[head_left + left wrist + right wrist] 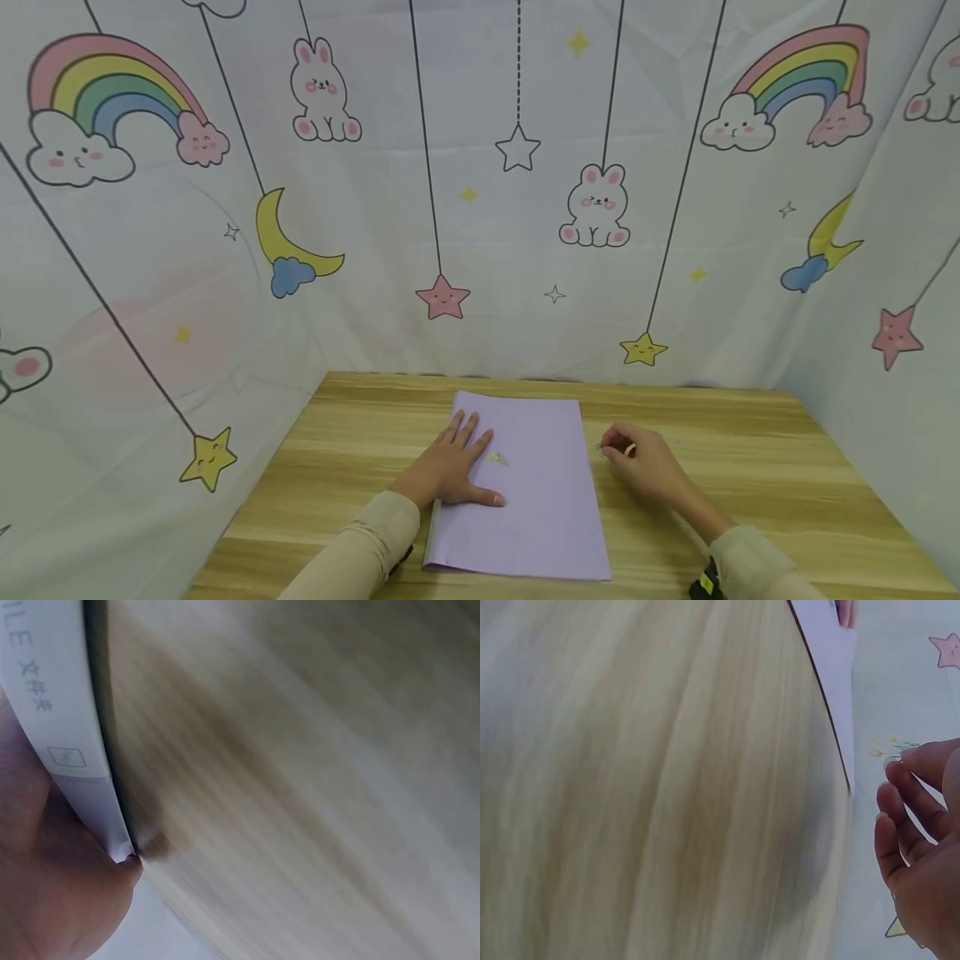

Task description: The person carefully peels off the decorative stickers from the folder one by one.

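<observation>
A lilac file folder (542,500) lies closed on the wooden table. My left hand (452,471) rests on its left part with fingers and thumb spread. Close to those fingers, a small yellow-green flower sticker (498,458) sits on the cover. In the left wrist view, the folder's spine (56,712) carries a white label with lettering, beside the palm edge. Just past the folder's right edge, my right hand (647,461) pinches a small see-through flower sticker (891,745) between thumb and index finger. Its yellow blooms and thin green stems stick out beyond the fingertips.
The wooden table (780,492) stretches out on both sides of the folder. A white cloth (517,342) printed with rainbows, rabbits and stars hangs behind the table and along both sides. A faint clear scrap (681,442) lies beyond the right hand.
</observation>
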The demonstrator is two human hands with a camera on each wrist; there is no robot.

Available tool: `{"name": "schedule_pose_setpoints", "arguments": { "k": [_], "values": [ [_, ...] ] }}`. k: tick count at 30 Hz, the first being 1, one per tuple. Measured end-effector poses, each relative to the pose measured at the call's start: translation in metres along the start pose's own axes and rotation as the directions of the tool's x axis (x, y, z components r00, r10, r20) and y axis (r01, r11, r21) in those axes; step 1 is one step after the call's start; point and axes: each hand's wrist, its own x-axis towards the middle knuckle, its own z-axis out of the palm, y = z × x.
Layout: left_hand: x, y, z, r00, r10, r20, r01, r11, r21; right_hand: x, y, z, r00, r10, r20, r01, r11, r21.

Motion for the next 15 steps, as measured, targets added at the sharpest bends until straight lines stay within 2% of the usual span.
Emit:
{"name": "schedule_pose_setpoints", "arguments": {
  "k": [15],
  "values": [
    [0.000,0.000,0.000,1.000,-0.004,0.007,0.004,1.000,-0.017,-0.018,0.030,-0.031,0.995,0.015,-0.098,-0.023,0.997,-0.079]
  ]
}}
